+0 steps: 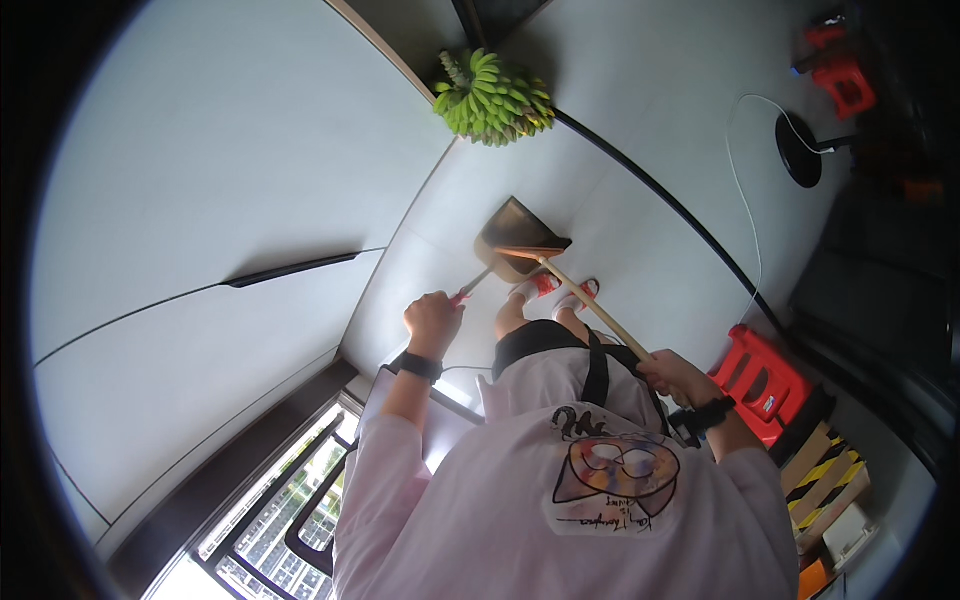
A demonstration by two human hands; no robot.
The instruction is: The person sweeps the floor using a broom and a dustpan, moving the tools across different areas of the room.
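Observation:
My left hand [433, 326] is closed around the pink grip of a long-handled dustpan [510, 217]. The pan is brownish and rests on or just above the pale floor in front of my feet; which of the two I cannot tell. In my right hand [675, 377] is the pale wooden stick of a broom [600, 311], slanting down and inward. Its orange head [517, 253] lies over the pan's mouth, close to my red-and-white slippers [541, 285]. Any sweepings in the pan are too blurred to make out.
A bunch of green bananas [491, 97] sits by the wall corner. Red plastic stools [761, 386] stand at right and far right. A white cable [739, 172] trails across the floor from a round black base [797, 150]. White panels [225, 165] rise at left, above a window [277, 502].

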